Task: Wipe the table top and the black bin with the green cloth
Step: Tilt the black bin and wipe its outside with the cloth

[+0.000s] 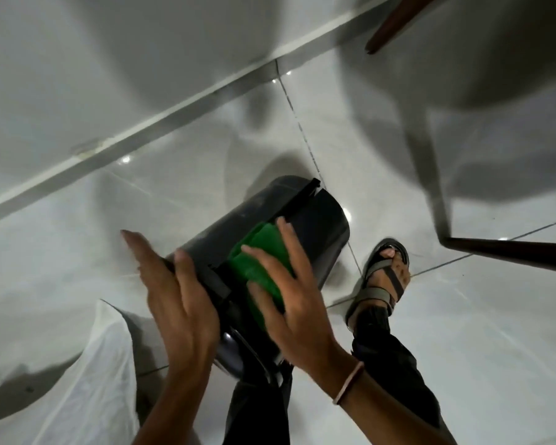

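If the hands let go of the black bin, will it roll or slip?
Probably yes. The black bin looks rounded and is tilted, steadied by the left hand. Its surface seems smooth, and the tiled floor glossy, so sliding is likely.

The whole view was smeared by motion blur. The folded green cloth (264, 261) lay largely hidden under the right hand (289, 284), and the left hand (170, 284) covered one side of the tilted round black plastic bin (254, 210) (its base was masked by both wrists). The dark wooden table leg (507, 252) ran off the right edge, and the white fabric (87, 380) off the bottom.
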